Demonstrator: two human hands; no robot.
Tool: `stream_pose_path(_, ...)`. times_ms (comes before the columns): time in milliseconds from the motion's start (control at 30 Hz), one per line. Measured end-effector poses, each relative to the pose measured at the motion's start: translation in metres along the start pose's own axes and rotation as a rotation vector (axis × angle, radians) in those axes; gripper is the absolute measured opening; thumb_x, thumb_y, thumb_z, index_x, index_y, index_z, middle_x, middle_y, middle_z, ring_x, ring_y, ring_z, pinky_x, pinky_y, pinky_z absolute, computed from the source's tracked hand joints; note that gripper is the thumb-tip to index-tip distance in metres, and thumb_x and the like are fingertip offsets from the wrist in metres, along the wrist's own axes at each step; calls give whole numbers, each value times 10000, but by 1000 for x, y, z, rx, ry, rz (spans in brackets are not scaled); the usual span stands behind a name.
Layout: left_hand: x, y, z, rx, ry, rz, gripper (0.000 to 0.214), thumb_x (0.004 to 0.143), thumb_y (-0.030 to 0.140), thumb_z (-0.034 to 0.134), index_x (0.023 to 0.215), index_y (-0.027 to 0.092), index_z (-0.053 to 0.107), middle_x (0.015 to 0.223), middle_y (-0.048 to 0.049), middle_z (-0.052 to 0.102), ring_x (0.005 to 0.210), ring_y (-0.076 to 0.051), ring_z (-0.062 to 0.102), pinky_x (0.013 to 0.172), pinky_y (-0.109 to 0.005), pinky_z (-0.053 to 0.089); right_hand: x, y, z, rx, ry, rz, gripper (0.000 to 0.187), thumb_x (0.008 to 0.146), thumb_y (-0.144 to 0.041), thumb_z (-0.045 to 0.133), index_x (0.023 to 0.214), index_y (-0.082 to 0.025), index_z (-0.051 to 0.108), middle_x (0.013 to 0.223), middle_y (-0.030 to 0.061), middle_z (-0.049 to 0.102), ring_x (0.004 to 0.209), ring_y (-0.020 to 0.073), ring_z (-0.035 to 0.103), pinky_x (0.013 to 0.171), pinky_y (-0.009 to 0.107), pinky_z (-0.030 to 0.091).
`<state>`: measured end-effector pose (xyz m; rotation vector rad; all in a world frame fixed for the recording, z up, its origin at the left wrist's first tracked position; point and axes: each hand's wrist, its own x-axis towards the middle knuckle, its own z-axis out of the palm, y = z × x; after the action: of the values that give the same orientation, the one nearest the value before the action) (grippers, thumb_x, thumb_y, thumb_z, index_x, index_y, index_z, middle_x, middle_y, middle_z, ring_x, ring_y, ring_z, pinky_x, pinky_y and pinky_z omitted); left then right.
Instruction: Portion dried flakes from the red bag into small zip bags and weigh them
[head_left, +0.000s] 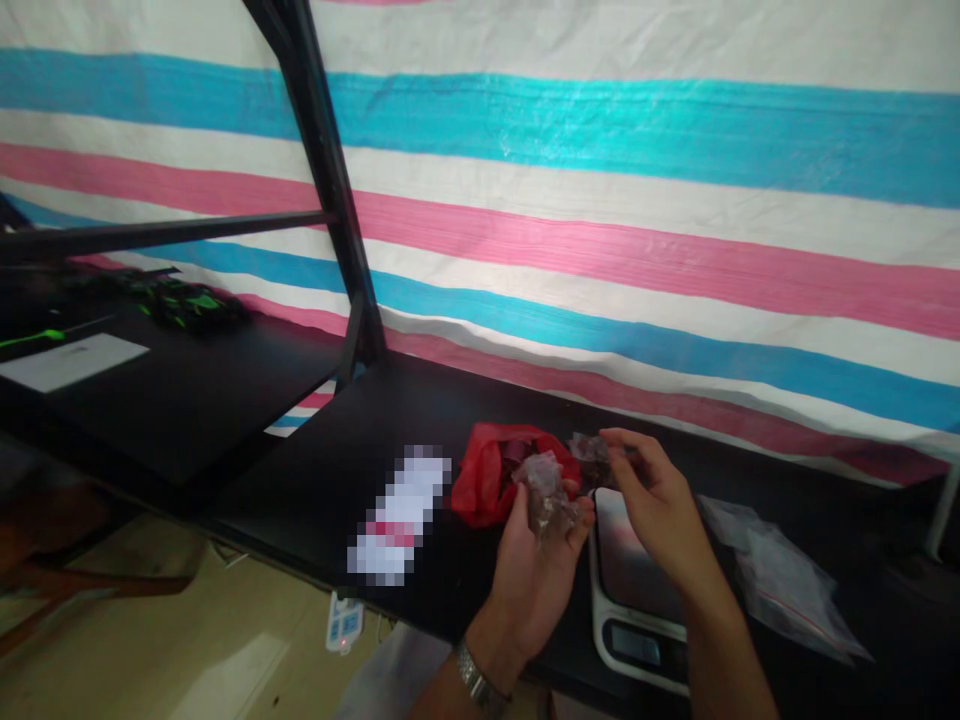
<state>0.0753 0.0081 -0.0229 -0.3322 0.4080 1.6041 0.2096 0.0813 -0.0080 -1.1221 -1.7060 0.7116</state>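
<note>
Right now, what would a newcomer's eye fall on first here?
The striped tarp, blue, pink and white, fills the back behind the black shelf. On the shelf, a red bag sits by the hands: the left hand holds a clear bag, the right hand a small bag above a white scale.

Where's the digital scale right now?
In the head view, the digital scale sits on the black shelf, just below the right hand, with the clear zip bag to its right.

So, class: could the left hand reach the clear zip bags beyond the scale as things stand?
Probably not directly: the left hand holds a small clear bag, while the right hand, pinching a second bag, and its forearm block the way over the digital scale to the zip bags.
</note>
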Motion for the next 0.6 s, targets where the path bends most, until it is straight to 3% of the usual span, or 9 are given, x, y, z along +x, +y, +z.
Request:
stream_pose_path(133,3,1,0,-2,53,65,440,1144,284,371,953,125,735,839,-79,774,753,-169,768,749,-310,661,0,-1,0,9,9,9,324,970,-494,619,1148,-253,740,1100,76,736,884,226,680,824,391,545)
stream_pose_path(300,6,-1,-6,139,-6,4,440,1142,334,380,969,135,732,853,-83,772,725,-174,752,736,-323,639,0,-1,1,8,23,-4,319,961,-478,616,1130,-239,743,1114,82,732,882,219,668,819,377,539)
stream_pose_path(367,9,-3,-15,258,-89,34,402,1112,413,482,974,132,735,859,-76,769,722,-171,740,738,-319,625,-1,-2,1,10,-3,-4,309,963,-465,612,1120,-236,747,1122,86,737,917,227,678,834,375,538)
stream_pose_path(467,14,-5,-28,560,-232,142,523,925,654,712,977,134,741,900,-82,771,741,-193,730,693,-315,601,-3,-6,0,34,-98,-5,296,978,-454,594,1087,-234,760,1107,84,754,995,241,698,876,370,536)
stream_pose_path(533,13,-4,-34,775,-256,231,654,833,771,728,1046,153,738,1001,-104,782,858,-235,750,761,-344,611,-4,-10,0,52,-174,-1,298,981,-444,592,1098,-231,765,1121,82,765,1031,241,703,895,360,535)
stream_pose_path(600,11,-3,-37,947,-267,335,693,840,808,682,1152,190,715,1132,-114,774,1035,-259,741,891,-358,605,-6,-14,0,61,-236,21,300,977,-430,594,1114,-224,764,1095,75,771,994,231,705,873,344,536)
